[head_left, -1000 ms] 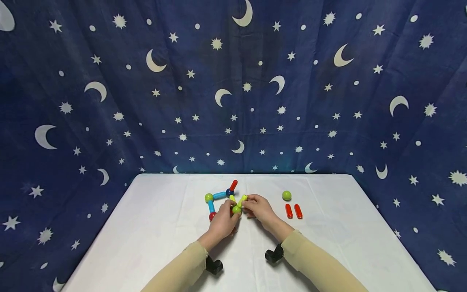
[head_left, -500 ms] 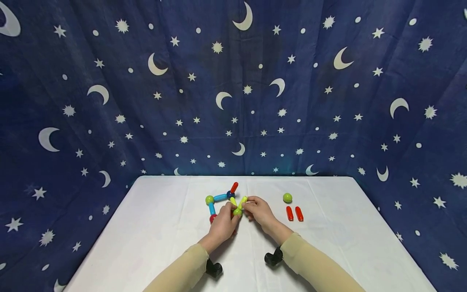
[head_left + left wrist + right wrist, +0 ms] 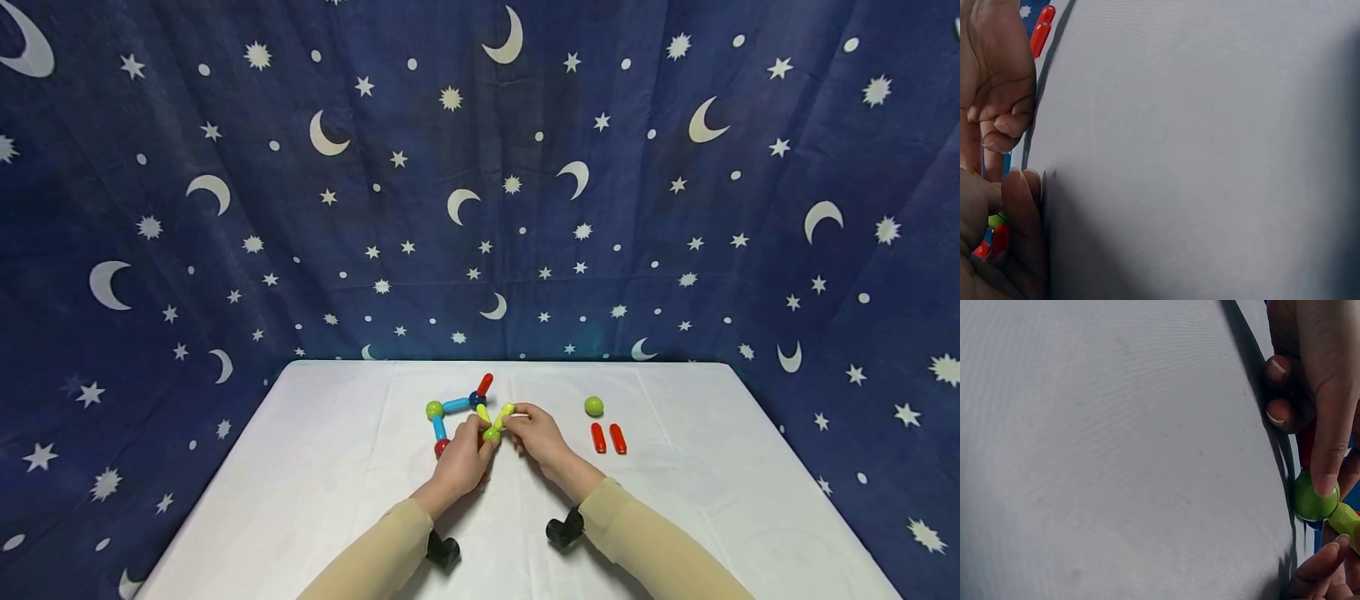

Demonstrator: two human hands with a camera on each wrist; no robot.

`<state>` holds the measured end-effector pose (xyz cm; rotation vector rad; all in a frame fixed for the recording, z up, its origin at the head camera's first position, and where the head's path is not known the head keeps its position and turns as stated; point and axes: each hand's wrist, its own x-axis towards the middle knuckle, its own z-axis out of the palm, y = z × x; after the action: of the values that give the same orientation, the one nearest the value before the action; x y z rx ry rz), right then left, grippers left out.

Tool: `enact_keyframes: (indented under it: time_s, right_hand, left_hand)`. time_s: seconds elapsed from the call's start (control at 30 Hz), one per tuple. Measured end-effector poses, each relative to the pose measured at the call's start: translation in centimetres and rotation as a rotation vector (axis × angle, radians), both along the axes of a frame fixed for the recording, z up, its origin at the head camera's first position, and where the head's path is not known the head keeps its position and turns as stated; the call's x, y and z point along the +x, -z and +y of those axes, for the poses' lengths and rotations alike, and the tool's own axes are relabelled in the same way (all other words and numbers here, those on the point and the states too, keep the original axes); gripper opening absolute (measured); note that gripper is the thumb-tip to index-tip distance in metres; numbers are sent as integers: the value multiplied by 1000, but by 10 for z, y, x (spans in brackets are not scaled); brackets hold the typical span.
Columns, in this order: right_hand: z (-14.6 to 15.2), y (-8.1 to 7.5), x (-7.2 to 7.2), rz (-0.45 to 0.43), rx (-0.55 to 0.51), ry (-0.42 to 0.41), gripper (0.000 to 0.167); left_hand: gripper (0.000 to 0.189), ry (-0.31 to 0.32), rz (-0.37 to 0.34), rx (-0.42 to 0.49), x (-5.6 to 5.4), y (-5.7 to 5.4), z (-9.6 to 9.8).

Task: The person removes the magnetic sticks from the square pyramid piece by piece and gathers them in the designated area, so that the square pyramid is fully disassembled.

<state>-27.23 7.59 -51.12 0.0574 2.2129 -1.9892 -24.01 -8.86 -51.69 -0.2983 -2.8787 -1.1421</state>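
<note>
The left hand (image 3: 461, 462) pinches a smooth, glossy lime-green ball (image 3: 491, 435), the thumb pressed on its round side in the right-wrist view and the other fingers partly hidden behind it. The right hand (image 3: 542, 437) pinches a short yellow-green rod (image 3: 505, 415) with rounded edges between thumb and fingers; its lower end meets the ball, and it slants up and to the right. Both grips are nearly closed, only as wide as the small pieces between them. A second yellow-green rod (image 3: 483, 413) runs from near the held ball to a shiny dark blue ball (image 3: 477, 399), from which a red rod (image 3: 485, 384) points away from the person. From the blue ball, a light blue rod (image 3: 456, 406) leads left to another green ball (image 3: 434, 410), and a second light blue rod (image 3: 439, 428) leads down to a red ball (image 3: 441, 447), partly covered by the left hand. Well to the right lie a loose green ball (image 3: 594, 407) and two red rods (image 3: 608, 438), side by side but apart. Beige sleeves (image 3: 660, 542) cover the forearms. Everything is on a counter (image 3: 675, 508) under lightly creased white cloth; behind it hangs a navy fabric curtain (image 3: 420, 142) printed with pale moons and stars.
</note>
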Motion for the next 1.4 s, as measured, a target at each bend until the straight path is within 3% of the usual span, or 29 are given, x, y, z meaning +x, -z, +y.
enact_keyframes:
  time_s: [0.3,0.53,0.7,1.0,1.13,1.4]
  right_hand:
    - [20,-23,-4,37,26,-18,33]
    - [89,-52,-8,74,122,1,45]
    - [147,-60,-3,51,250,33,53]
    - [216,-41,4,-95,468,38,62]
    - [225,-28,7,-156,497,14,55]
    - [222,-19,8,-144,516,22,46]
  left_hand:
    - [26,0,-47,19,-1,-2,-2]
    - [28,2,-87,40,-1,-4,0]
    - [28,2,-94,44,-1,-2,1]
    - [30,0,-91,45,-2,0,-2]
    - [30,-1,-87,37,-2,-1,-1]
    - [30,2,-93,30,-1,-1,-1]
